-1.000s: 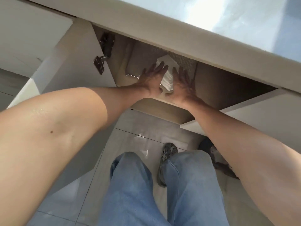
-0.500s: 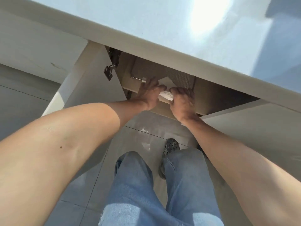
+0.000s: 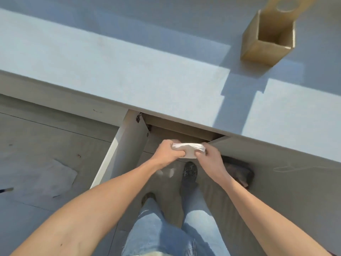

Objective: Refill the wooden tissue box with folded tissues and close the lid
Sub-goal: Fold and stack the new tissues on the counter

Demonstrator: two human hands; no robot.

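Observation:
A stack of white folded tissues (image 3: 190, 151) is held between both hands just in front of the open cabinet, below the counter edge. My left hand (image 3: 168, 150) grips its left end and my right hand (image 3: 210, 154) grips its right end. The wooden tissue box (image 3: 268, 38) stands open on the counter at the far right, its inside looking empty. Its lid (image 3: 289, 5) with a round hole tilts up behind it at the top edge of the view.
The pale counter (image 3: 129, 71) runs across the view. Below it the cabinet door (image 3: 127, 145) swings open to the left, and another door (image 3: 219, 140) is ajar on the right. My legs and shoes stand on the tiled floor (image 3: 46, 145).
Both hands closed on the tissue stack inside the cabinet and drew it out toward me. The view rose, bringing the counter top and wooden box into sight.

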